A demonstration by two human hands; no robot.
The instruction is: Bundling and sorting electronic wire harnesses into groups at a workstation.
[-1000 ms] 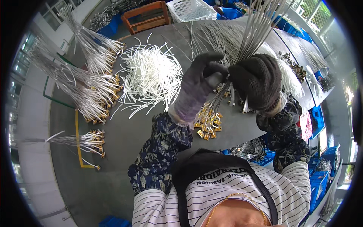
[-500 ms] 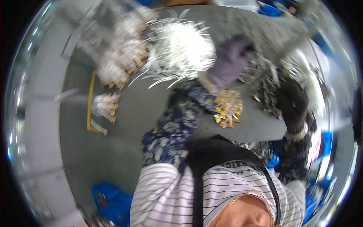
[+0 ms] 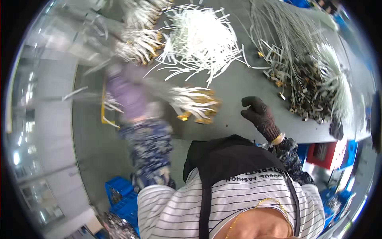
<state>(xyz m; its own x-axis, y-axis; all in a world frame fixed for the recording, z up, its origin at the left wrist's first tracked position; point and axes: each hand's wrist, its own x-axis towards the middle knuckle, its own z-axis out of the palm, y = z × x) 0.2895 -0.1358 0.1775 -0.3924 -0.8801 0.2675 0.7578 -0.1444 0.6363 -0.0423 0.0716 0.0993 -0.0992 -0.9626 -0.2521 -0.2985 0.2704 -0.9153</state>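
My left hand [image 3: 128,95], in a purple glove and a patterned sleeve, is smeared by motion at the left of the grey table. From it a blurred grey streak runs to a bundle of white strips with gold-coloured ends [image 3: 195,104], the ends pointing right. The hand appears closed on the far part of this bundle; its fingers are not sharp. My right hand [image 3: 260,116], in a dark glove, hovers near the table's front edge, thumb and forefinger apart with nothing between them. A loose heap of white strips [image 3: 203,42] lies beyond both hands.
More gold-ended white bundles [image 3: 139,44] lie at the far left. At the right sits a tangled pile of long strands with dark and metallic ends [image 3: 308,89], beside pale strands [image 3: 334,75]. Blue bins [image 3: 121,199] stand below the table, with a red container [image 3: 324,154] on the right.
My left hand has swept left across the table, and the gold-ended bundle has moved left with it. My right hand has come left, away from the tangled pile.
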